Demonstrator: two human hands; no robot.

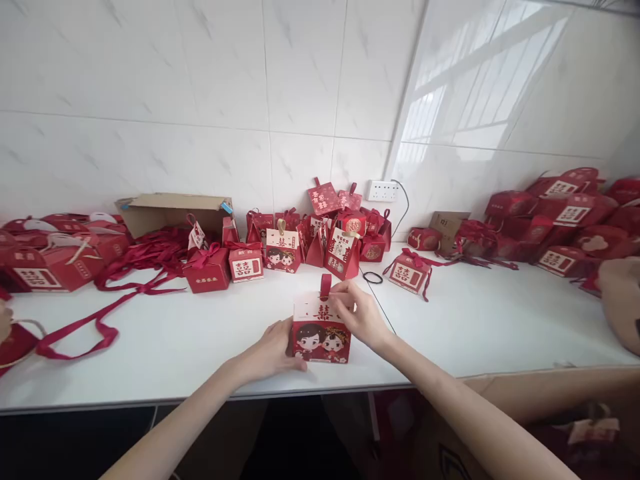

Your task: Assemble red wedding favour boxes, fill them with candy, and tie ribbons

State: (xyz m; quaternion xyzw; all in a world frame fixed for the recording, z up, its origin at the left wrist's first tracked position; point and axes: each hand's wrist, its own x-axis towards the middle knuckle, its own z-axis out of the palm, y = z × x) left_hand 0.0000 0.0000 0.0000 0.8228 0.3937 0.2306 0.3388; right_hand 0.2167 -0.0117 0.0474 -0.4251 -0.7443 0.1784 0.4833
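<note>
A red and white gift box (323, 341) with a cartoon couple printed on its front stands upright near the table's front edge. My left hand (273, 350) grips its left side, thumb at the lower front corner and fingers partly hidden behind. With bent fingers, my right hand (361, 313) pinches the top right of the box beside a dark red ribbon loop (325, 287) that sticks up from the peak. Whether those fingertips also hold the ribbon's base is unclear.
Behind stand several finished-looking red boxes (283, 250) and one bow-tied box (409, 272). Loose ribbons (103, 337) lie left by an open carton (175, 203). Box piles (570, 213) fill the right. Another person's hand (5, 320) shows at the left edge. A black cable (383, 303) crosses the table.
</note>
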